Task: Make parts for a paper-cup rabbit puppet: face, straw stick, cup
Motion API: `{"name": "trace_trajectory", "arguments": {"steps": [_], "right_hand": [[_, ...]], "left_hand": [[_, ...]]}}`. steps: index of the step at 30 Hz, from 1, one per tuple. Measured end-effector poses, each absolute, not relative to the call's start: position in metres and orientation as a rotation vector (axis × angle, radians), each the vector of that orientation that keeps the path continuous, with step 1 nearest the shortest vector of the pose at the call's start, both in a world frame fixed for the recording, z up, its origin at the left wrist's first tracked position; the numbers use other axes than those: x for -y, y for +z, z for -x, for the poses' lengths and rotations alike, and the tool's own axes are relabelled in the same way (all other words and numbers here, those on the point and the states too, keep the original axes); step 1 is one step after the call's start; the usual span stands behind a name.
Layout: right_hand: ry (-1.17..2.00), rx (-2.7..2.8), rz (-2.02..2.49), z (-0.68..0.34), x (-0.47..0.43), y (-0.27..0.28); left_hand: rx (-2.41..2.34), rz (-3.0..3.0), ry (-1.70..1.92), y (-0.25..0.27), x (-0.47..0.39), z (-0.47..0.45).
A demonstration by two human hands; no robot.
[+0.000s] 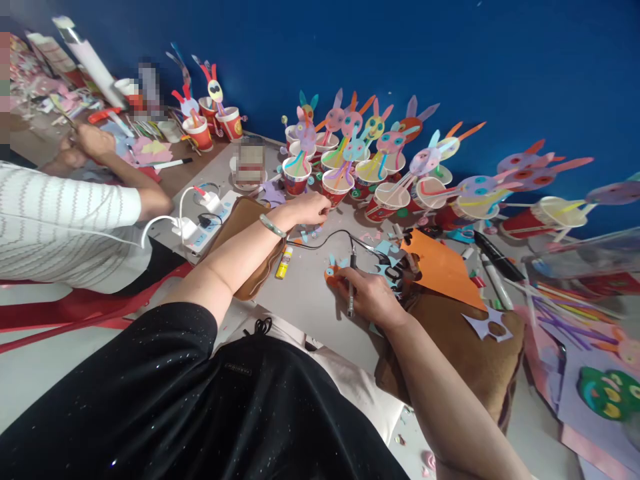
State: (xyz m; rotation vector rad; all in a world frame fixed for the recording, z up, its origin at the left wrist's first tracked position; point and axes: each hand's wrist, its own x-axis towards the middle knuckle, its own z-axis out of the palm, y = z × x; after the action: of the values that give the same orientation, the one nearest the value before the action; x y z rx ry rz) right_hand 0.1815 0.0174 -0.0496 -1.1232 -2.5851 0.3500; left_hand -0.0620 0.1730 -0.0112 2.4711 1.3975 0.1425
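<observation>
My left hand [311, 211] reaches forward over the table, fingers curled beside the lower side of a red paper cup [336, 195]; what the fingertips hold, if anything, is hidden. That cup carries a pale blue paper rabbit head [355, 148] on a stick. My right hand [374, 299] is closed around a pen [351, 293], which stands roughly upright. At its fingertips lies a small orange paper animal head [331, 273] with blue ears and an eye, touching the fingers. A yellow glue stick [283, 263] lies on the table between my arms.
Several cups with paper rabbits line the blue wall. An orange sheet [443, 267] and purple scrap [489, 325] lie on a brown cushion [463, 363]. A power strip [213, 227] is at left, near a co-worker's hands [83, 143]. A black cable [320, 243] crosses the table.
</observation>
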Motion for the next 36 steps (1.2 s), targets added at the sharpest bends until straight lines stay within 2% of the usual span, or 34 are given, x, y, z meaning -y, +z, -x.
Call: {"name": "trace_trajectory", "arguments": {"steps": [9,21,31,36], "right_hand": [[0.286,2.625,1.102,-0.182,-0.015,-0.051],[0.348,2.58,1.107,-0.181,-0.015,-0.051],[0.261,2.569,1.05,-0.182,-0.015,-0.049],[0.33,2.584,1.031,-0.181,-0.014,-0.046]], "left_hand": [[-1.423,-2.492,0.075,-0.009,-0.165,0.056],[-1.327,-2.464,0.232,-0.01,-0.164,0.051],[-1.535,-2.369,0.288,-0.013,-0.169,0.056],[-1.616,-2.338,0.346,-0.008,-0.167,0.058]]}}
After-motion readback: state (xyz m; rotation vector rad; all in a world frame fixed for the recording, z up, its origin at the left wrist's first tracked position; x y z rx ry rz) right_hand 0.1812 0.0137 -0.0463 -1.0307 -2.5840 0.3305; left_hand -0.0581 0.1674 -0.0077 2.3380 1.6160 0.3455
